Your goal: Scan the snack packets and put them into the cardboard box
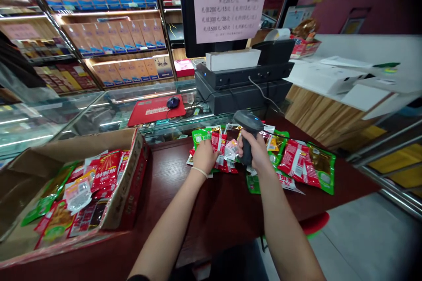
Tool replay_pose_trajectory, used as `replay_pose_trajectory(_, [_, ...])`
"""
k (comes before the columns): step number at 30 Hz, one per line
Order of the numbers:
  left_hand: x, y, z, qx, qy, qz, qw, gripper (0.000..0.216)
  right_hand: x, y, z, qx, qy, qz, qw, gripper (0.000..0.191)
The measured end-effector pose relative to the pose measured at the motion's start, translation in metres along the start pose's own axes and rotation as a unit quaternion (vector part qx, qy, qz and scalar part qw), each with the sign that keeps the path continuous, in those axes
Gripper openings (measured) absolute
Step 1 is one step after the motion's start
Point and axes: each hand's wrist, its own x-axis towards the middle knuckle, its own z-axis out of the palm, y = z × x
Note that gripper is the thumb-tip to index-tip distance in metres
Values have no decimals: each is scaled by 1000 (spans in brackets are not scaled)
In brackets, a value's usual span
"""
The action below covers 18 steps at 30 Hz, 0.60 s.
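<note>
A black handheld barcode scanner (248,122) is gripped in my right hand (259,151), its head above a pile of snack packets. My left hand (205,158), with a pale band at the wrist, has its fingers closed on a green snack packet (199,135) at the pile's left side. Red-and-white packets (219,140) lie beside those fingers. Further right on the dark red table (171,184) are a red packet (294,160) and a green-edged brown packet (322,164).
An open cardboard box (141,151) with several snack packets stands at the left. Behind the table are a red mouse pad (138,114), a mouse (173,102), and a black cash register (227,99) below a monitor bearing a paper sign (227,13). Shelves of boxes (118,37) line the back.
</note>
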Motion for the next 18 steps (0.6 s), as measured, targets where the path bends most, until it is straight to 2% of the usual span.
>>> replay_pose_trajectory(6, [5, 5, -7, 2, -54, -44, 998, 17, -5, -2, 8, 21, -10, -4, 1000, 30])
replay_pose_trajectory(10, [0, -1, -13, -61, -44, -13, 997, 10, -5, -1, 11, 25, -25, 3, 999, 28])
replay_pose_trajectory(13, [-10, -14, -24, -163, -11, -49, 985, 12, -6, 0, 14, 27, -38, 8, 999, 28])
replay_pose_trajectory(15, [-18, -27, -35, -283, 26, -112, 952, 17, -7, 0, 17, 28, -44, 8, 999, 30])
replay_pose_trajectory(16, [-22, -34, -41, -358, 49, -147, 921, 21, -8, 1, 19, 27, -48, 11, 998, 30])
replay_pose_trajectory(18, [-30, -50, -51, -511, 96, -200, 831, 26, -11, 2, 24, 24, -59, 18, 998, 29])
